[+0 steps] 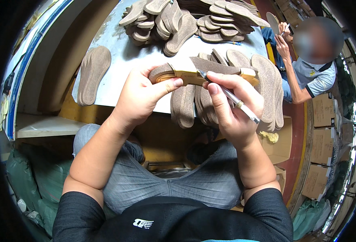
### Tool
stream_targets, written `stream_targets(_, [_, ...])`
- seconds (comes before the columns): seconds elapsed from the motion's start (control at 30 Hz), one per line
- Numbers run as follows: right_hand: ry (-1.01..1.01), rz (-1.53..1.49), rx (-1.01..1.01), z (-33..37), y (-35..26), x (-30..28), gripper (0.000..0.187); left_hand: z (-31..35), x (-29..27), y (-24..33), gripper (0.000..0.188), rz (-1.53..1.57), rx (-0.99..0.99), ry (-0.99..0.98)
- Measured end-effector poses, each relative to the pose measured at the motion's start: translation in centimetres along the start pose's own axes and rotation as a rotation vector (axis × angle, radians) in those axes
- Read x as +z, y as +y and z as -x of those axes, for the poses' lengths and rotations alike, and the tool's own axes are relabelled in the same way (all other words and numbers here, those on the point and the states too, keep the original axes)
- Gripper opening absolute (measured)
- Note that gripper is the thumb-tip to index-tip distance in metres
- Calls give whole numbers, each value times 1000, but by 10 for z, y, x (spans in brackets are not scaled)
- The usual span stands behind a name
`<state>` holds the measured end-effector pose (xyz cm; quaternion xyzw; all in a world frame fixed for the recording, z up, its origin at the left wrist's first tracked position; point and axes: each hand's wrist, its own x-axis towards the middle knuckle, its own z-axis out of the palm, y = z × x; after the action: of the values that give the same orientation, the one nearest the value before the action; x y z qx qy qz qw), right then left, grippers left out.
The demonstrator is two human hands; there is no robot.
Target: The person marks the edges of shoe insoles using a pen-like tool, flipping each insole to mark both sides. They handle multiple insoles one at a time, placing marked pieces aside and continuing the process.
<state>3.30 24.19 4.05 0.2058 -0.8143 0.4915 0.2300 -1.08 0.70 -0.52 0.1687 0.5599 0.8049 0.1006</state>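
My left hand (141,90) grips the heel end of a brown, cork-like shoe sole (210,66), its thumb pressed along the near side. A yellowish template (188,75) lies along the edge of this sole, with another light yellow part near the toe end. In my right hand (240,103) is a clear-barrelled pen (232,97), pinched between thumb and fingers. The pen's tip points at the sole's side edge, by the template; whether it touches, I cannot tell. Under both hands, more brown soles (184,107) stand in overlapping rows at the table's near edge.
On the white table (125,66) rest a stack of soles (95,74) at left and heaped soles (180,34) at the back. At right, a co-worker (313,76) holds a sole (273,23) and a small tool. Cardboard boxes (319,147) line the right side.
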Motion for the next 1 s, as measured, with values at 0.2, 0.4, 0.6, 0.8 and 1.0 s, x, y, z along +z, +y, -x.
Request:
stream_targets(0.2, [-17, 102, -98, -3, 0, -1, 17, 0, 3, 5, 31, 220, -79, 15])
stream_targets(0.4, [4, 131, -237, -5, 7, 4, 19, -1, 5, 8, 33, 250, -81, 16])
stream_targets(0.6, [-14, 167, -268, -5, 5, 2, 20, -1, 5, 7, 33, 266, -84, 22])
stream_targets(0.8, [-7, 141, -191, -2, 4, 6, 21, -1, 7, 5, 28, 201, -31, 81])
stream_targets(1.0, [-4, 53, -243, -3, -7, 17, 24, 4, 14, 7, 20, -94, 121, 79])
